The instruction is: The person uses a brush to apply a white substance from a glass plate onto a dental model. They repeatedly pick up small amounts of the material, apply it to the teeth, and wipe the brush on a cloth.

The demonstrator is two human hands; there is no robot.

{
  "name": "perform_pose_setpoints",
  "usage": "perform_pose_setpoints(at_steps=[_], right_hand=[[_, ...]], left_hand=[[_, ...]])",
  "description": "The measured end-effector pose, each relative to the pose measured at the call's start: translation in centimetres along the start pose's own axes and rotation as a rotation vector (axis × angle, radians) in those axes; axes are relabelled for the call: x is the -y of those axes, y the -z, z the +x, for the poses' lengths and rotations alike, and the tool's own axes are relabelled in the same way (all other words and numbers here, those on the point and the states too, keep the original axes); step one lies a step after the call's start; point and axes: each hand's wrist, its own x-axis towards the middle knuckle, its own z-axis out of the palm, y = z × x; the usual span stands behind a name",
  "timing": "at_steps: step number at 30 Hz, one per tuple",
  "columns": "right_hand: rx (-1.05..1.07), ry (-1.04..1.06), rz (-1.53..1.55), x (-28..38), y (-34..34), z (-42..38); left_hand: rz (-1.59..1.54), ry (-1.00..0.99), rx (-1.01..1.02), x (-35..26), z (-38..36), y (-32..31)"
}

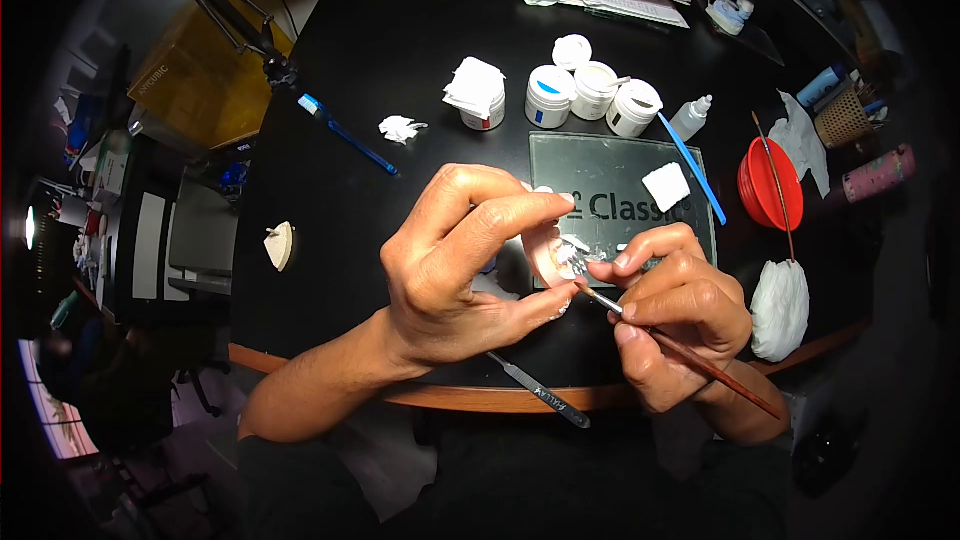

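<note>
Above the front part of the black table, my left hand (435, 250) pinches a small pale dental cast (543, 258) between thumb and fingers. White material shows on the cast's right side and on my thumb. My right hand (690, 315) grips a fine paintbrush (720, 377) with a reddish-brown handle, its tip at the cast's lower right. Behind both hands lies a glass slab (570, 150) marked "Classic", with a folded white pad (665, 186) on it. Under my left wrist a metal spatula (545, 392) sticks out over the table edge.
Several white jars (548, 105) and a dropper bottle (692, 117) stand behind the slab. To the right are a red bowl (757, 190), a second brush (777, 180) and a white wad (780, 315). Leftward lie a blue toothbrush (350, 135) and another cast piece (281, 248).
</note>
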Motion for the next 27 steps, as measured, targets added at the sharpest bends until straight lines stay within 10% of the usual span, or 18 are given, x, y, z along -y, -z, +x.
perform_pose_setpoints(at_steps=[27], right_hand=[[-0.03,0.033,-0.107,0.3,-1.2,0.3]], left_hand=[[-0.015,0.036,-0.06,-0.7,0.2,-0.6]])
